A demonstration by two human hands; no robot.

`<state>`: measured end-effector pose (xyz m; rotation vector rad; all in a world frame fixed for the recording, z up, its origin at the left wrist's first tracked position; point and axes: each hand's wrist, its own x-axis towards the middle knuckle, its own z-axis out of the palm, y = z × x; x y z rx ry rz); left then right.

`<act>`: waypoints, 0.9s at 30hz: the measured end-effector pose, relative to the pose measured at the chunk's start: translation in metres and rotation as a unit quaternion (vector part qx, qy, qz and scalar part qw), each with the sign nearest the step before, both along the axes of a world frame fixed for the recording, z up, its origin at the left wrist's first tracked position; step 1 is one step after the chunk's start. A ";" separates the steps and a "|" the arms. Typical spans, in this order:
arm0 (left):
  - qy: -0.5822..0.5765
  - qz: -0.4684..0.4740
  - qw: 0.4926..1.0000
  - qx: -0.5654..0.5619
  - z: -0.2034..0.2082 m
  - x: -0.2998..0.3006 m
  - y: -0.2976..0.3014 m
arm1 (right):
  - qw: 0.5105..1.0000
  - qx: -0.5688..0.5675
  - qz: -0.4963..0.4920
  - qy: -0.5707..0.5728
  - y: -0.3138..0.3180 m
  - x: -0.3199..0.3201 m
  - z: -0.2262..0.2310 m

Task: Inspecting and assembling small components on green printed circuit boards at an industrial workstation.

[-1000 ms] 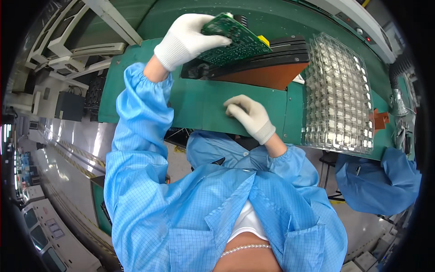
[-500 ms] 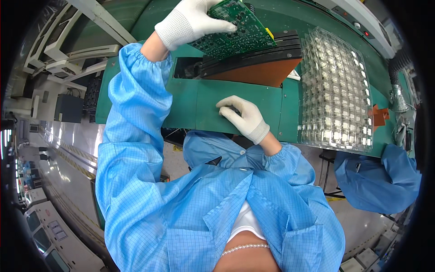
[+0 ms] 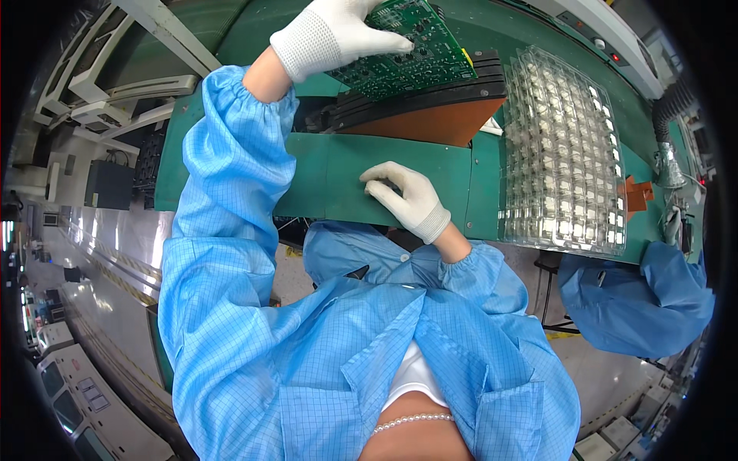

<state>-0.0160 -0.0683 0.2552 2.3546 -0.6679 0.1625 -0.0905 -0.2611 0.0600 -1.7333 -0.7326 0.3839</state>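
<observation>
Shifted rightward since earlier, a green rectangular circuit board extends right of the white-gloved left hand closed on it.

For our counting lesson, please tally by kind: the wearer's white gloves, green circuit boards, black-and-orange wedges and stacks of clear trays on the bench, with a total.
White gloves: 2
Green circuit board: 1
Black-and-orange wedge: 1
Stack of clear trays: 1
Total: 5
</observation>
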 end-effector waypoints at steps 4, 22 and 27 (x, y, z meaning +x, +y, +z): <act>-0.199 0.016 0.980 0.004 -0.044 -0.023 -0.008 | 1.000 0.000 -0.003 -0.006 -0.002 0.000 0.001; 0.063 0.257 0.712 -0.650 -0.099 -0.154 0.033 | 0.979 0.162 -0.121 -0.006 0.009 -0.002 0.062; 0.116 0.241 0.732 -0.627 -0.099 -0.159 0.036 | 0.972 0.154 0.017 0.174 0.030 -0.001 0.066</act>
